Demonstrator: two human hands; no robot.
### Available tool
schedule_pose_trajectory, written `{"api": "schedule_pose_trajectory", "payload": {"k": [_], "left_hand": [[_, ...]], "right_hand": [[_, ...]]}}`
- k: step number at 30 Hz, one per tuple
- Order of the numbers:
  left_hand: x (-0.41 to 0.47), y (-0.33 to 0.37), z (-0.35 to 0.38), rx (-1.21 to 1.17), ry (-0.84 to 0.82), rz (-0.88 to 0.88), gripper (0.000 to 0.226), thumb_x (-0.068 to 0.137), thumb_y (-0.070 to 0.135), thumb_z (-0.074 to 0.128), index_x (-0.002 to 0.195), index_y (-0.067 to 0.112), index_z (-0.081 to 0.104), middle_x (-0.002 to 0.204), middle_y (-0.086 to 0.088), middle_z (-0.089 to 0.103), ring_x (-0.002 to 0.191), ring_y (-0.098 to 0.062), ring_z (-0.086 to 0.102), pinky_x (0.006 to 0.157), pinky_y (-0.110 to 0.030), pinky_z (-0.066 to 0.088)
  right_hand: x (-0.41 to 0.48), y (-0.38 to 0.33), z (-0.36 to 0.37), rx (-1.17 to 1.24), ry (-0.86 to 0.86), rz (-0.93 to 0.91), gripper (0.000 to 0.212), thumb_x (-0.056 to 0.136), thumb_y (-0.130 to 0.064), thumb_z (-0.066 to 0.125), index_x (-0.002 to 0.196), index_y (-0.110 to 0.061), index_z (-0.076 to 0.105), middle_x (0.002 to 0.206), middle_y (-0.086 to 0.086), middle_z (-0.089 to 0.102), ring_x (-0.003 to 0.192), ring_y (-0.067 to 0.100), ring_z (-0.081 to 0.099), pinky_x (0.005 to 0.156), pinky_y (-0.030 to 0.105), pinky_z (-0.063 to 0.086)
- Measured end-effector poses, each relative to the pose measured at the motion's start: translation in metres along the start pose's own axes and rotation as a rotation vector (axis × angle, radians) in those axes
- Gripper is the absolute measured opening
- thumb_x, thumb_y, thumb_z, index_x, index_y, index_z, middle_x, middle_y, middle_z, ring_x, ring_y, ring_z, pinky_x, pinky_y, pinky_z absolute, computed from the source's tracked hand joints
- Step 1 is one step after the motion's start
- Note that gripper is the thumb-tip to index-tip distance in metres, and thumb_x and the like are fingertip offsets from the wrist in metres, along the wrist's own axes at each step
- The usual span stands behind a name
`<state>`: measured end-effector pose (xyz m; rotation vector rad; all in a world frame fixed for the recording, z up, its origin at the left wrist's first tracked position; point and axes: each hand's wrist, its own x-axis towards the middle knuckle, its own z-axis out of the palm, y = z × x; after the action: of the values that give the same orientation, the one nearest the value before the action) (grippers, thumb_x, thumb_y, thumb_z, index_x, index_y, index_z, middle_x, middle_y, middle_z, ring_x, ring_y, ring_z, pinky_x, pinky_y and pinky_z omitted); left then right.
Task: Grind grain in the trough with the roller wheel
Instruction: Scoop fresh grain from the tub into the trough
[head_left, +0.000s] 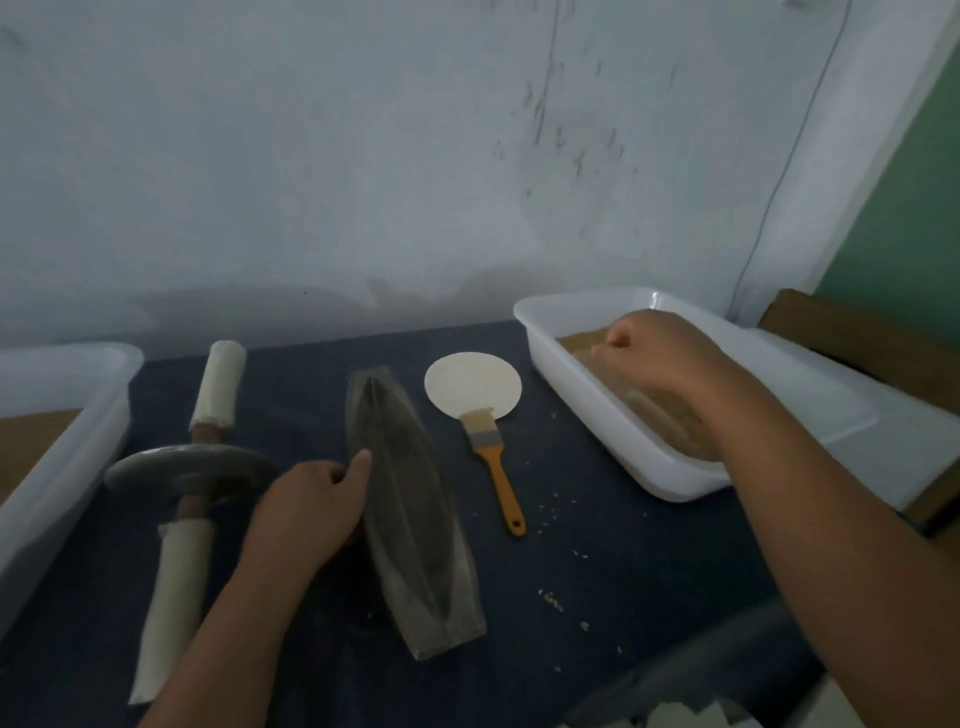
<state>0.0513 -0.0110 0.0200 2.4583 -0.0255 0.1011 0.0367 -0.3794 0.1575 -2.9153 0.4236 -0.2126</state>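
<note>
left hand (311, 506) grips trough (415, 535) rim | right hand (654, 358) fisted on grain (574, 344) in tub (597, 434)

A wide-angle head-worn camera looks forward and down across a dark blue cloth-covered table (649, 493) toward a pale wall (311, 156), close enough that the left hand (311, 504) and right hand (660, 353) reach in from the bottom edge, a boat-shaped grey stone trough (410, 514) mid-frame.

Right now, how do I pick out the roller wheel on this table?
On the dark blue table, find the boat-shaped trough that the left hand holds. Left of that hand lies the roller wheel: a grey disc on an axle with white-wrapped handles, unlike the orange-handled brush right of the trough.
</note>
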Motion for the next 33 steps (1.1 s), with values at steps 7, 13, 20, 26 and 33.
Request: {"api": "schedule_pose_trajectory", "payload": {"k": [7,13,20,26,33], "left_hand": [[0.003,-0.002,0.001,0.038,0.009,0.037,0.072,0.107,0.061,0.033,0.066,0.016,0.071,0.064,0.004,0.068,0.066,-0.012,0.064,0.066,-0.033,0.047],[0.006,-0.006,-0.002,0.036,-0.004,0.041,0.07,0.106,0.063,0.029,0.073,0.017,0.072,0.074,0.003,0.07,0.076,-0.017,0.066,0.084,-0.038,0.054],[0.009,-0.008,-0.006,0.018,0.001,0.034,0.07,0.106,0.062,0.03,0.073,0.016,0.071,0.073,0.0,0.07,0.077,-0.022,0.067,0.08,-0.038,0.051],[0.011,-0.013,-0.005,0.007,-0.002,0.006,0.07,0.104,0.065,0.03,0.076,0.015,0.071,0.08,-0.004,0.072,0.083,-0.028,0.067,0.086,-0.042,0.053],[0.01,-0.014,0.0,-0.009,-0.001,0.029,0.074,0.104,0.064,0.033,0.065,0.013,0.07,0.052,0.004,0.065,0.064,-0.014,0.065,0.068,-0.034,0.046]], "right_hand": [[0.034,0.057,0.044,-0.312,-0.275,0.245,0.055,0.1,-0.052,0.062,0.134,-0.009,0.065,0.127,0.01,0.065,0.111,0.028,0.064,0.102,0.043,0.054],[0.038,0.058,0.028,-0.318,-0.365,0.2,0.048,0.108,-0.042,0.053,0.139,-0.006,0.061,0.128,0.011,0.065,0.11,0.025,0.065,0.097,0.036,0.055],[0.011,0.092,-0.067,-0.345,-0.416,0.172,0.04,0.105,-0.051,0.056,0.11,-0.013,0.065,0.09,0.006,0.075,0.063,0.018,0.061,0.051,0.025,0.047],[0.006,0.104,-0.068,-0.404,-0.728,0.278,0.047,0.099,-0.055,0.063,0.089,-0.008,0.062,0.06,0.0,0.056,0.045,0.015,0.041,0.046,0.021,0.035],[0.052,0.088,0.011,-0.244,-0.547,0.285,0.044,0.111,-0.044,0.045,0.12,-0.002,0.057,0.092,0.011,0.067,0.067,0.02,0.062,0.056,0.026,0.051]]}}
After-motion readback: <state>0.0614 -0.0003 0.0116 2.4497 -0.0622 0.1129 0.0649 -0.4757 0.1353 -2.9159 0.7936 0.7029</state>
